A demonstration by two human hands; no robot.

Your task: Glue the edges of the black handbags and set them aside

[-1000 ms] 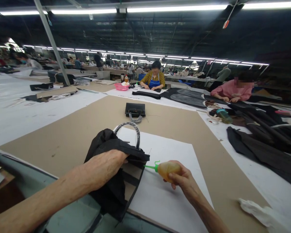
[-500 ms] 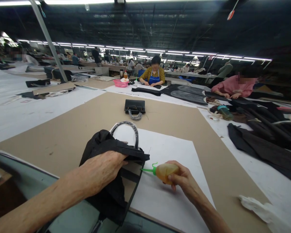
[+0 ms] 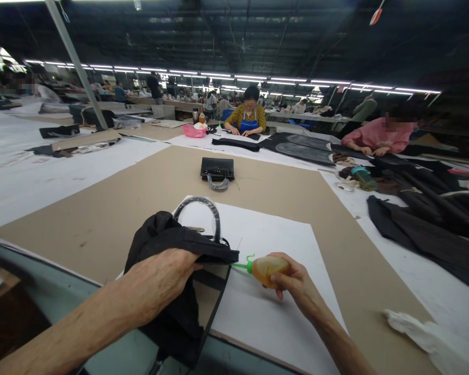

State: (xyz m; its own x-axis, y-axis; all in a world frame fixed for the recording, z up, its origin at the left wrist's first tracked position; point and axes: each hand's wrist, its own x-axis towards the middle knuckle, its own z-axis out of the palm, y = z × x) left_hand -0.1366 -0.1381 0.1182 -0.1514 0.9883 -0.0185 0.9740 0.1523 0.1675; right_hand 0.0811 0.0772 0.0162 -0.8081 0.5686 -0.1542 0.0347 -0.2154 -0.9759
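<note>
In front of me a black handbag [image 3: 152, 239] lies at the table's near edge, its lining turned out and a plastic-wrapped handle [image 3: 218, 219] arching up at the back. My left hand [image 3: 174, 273] is closed on the bag's black edge, with the fingertips hidden behind the fabric. My right hand [image 3: 293, 278] grips a squeeze glue bottle [image 3: 269, 270] of amber liquid, tilted on its side. Its green nozzle points left, and the tip is at the bag's edge, partly hidden there. White paper [image 3: 273, 323] lies under the bottle.
A small black handbag [image 3: 218, 169] lies farther back on the brown board [image 3: 133, 200]. Crumpled white cloth [image 3: 414, 330] is at right, near dark fabric pieces [image 3: 426, 234]. Two co-workers sit across the table, by a pink basket [image 3: 194, 130].
The bottle has shifted slightly up, its nozzle tip now at the bag's edge. My left hand and the bag have moved slightly left.
</note>
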